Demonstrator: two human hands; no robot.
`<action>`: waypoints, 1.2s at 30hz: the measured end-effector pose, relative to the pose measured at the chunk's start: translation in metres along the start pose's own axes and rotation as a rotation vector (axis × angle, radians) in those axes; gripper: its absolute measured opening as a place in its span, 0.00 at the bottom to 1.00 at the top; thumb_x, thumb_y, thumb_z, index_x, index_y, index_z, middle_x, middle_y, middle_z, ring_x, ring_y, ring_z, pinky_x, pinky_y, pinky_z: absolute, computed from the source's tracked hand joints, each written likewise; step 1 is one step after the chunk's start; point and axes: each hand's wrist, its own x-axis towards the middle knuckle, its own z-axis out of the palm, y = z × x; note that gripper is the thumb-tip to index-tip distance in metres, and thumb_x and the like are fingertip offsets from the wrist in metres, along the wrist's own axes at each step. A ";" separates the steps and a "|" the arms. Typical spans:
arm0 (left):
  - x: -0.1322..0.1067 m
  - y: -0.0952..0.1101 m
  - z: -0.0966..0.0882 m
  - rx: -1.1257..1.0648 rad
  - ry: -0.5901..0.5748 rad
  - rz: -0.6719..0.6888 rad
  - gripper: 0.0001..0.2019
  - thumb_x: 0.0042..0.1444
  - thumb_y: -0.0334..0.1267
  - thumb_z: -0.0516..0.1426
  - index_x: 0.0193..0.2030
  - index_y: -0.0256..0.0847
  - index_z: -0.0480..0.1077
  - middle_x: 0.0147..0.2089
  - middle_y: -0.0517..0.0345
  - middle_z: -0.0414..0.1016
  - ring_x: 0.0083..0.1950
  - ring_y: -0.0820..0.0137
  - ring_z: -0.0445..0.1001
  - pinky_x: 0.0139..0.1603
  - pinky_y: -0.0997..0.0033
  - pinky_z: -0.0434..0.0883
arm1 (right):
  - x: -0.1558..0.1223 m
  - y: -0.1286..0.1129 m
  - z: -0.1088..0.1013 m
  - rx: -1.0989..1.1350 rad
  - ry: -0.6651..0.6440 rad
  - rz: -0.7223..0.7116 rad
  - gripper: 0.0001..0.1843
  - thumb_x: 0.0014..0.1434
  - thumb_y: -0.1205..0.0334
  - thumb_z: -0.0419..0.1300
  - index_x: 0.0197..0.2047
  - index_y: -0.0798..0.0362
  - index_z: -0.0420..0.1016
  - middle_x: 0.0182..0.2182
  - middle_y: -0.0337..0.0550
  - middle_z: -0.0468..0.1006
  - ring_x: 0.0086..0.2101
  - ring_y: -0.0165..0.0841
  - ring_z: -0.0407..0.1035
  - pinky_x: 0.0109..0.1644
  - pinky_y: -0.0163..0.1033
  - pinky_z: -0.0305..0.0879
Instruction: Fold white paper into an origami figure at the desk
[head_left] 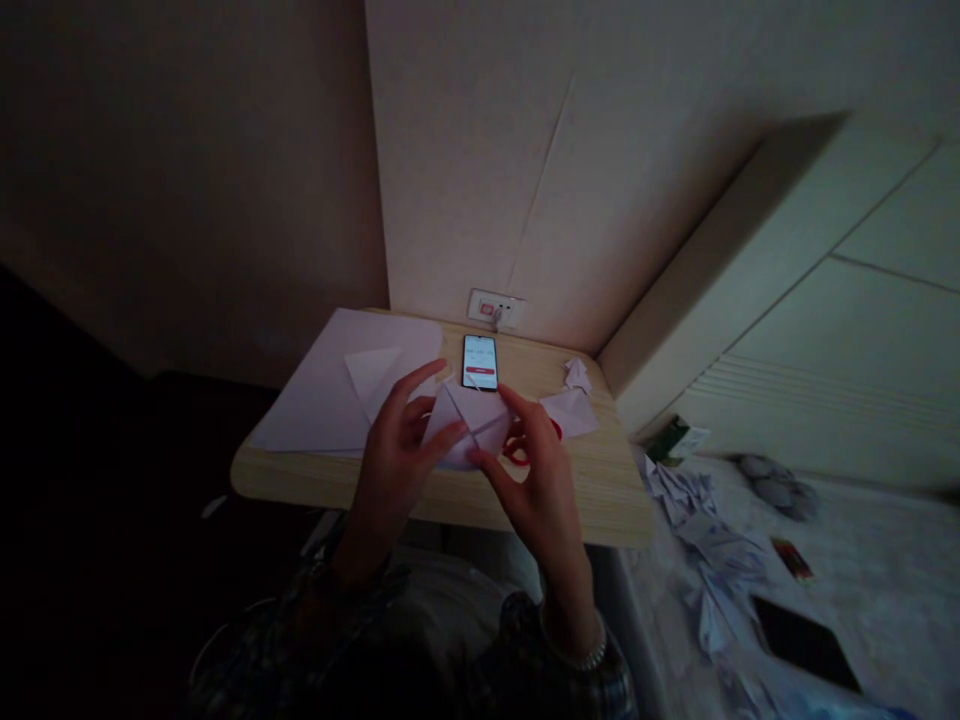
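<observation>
Between both hands, above the small wooden table (600, 490), is a folded white paper (474, 418) with flaps meeting at its middle. My left hand (397, 440) pinches its left side, thumb lying on the front. My right hand (534, 455) grips its right side, with the index finger at the upper corner and the thumb at the lower edge. Scissors with red handles (516, 452) lie partly hidden behind my right hand. Just beyond the paper rests a phone (480, 360) with a lit screen.
White sheets (315, 390) cover the table's left, a smaller folded piece (369, 372) on top. At right are another paper (574, 412) and a small folded paper figure (577, 375). A wall socket (496, 308) sits behind. The bed (877, 560) holds several folded papers (712, 545) and a dark tablet-like slab (806, 640).
</observation>
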 end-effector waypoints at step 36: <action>0.003 0.007 -0.017 0.413 -0.207 0.087 0.11 0.60 0.38 0.57 0.47 0.43 0.76 0.49 0.53 0.81 0.51 0.60 0.78 0.41 0.71 0.74 | 0.003 0.002 -0.014 -0.085 0.176 -0.004 0.11 0.60 0.65 0.62 0.47 0.46 0.76 0.44 0.44 0.75 0.46 0.40 0.70 0.51 0.48 0.67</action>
